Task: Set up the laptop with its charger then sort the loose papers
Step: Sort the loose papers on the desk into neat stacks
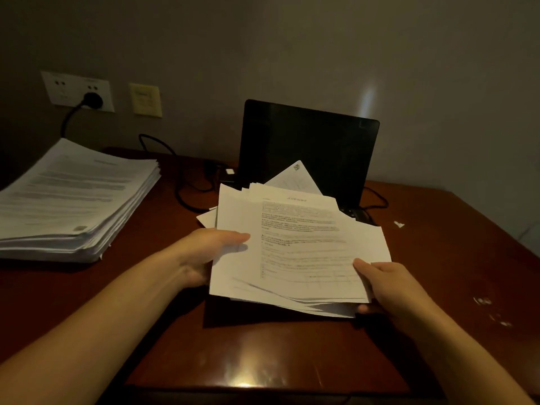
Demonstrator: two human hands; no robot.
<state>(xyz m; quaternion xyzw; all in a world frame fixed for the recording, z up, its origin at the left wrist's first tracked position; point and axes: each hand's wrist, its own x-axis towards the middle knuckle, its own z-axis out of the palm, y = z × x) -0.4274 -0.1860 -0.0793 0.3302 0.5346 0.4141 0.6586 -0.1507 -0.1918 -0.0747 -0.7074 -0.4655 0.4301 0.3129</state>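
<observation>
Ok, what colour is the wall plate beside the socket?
The square wall plate is pale yellow; head view.

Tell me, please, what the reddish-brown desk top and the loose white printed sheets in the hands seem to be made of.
Reddish-brown desk top: probably wood or veneer under glossy varnish; it mirrors a bright light patch near its front edge. Loose white printed sheets: plain matte paper, it seems; thin, fanned unevenly, their near edges curling between the left hand and right hand.

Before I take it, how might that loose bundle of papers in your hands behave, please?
The loose bundle would likely droop: its near edge sags between the left hand and right hand. Its misaligned sheets could slide apart if tilted.
</observation>
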